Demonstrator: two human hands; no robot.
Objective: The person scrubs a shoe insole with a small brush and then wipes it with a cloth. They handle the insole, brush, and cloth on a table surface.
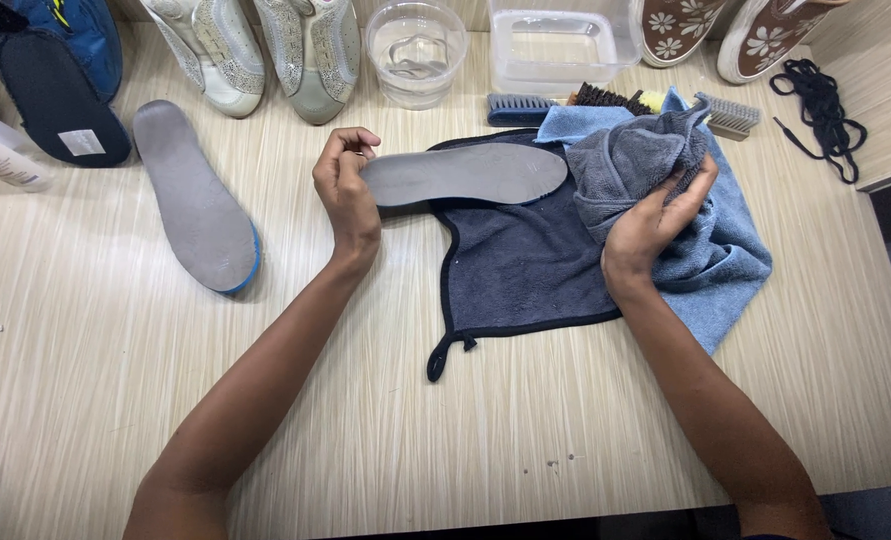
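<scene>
Left hand pinches the flat grey foam insole by its heel end, looks light and bendy, while right hand bunches a soft grey-blue microfibre cloth.

Shoe-cleaning workbench: pale wood-grain table, brushes, water tubs, cloths, shoes lined along back.

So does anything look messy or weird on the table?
Nothing is spilled or broken. The black shoelace lies in a loose tangle at the table's right edge, out of any shoe. A second grey insole lies alone on the left, and the light blue cloth sits crumpled under the right hand.
</scene>
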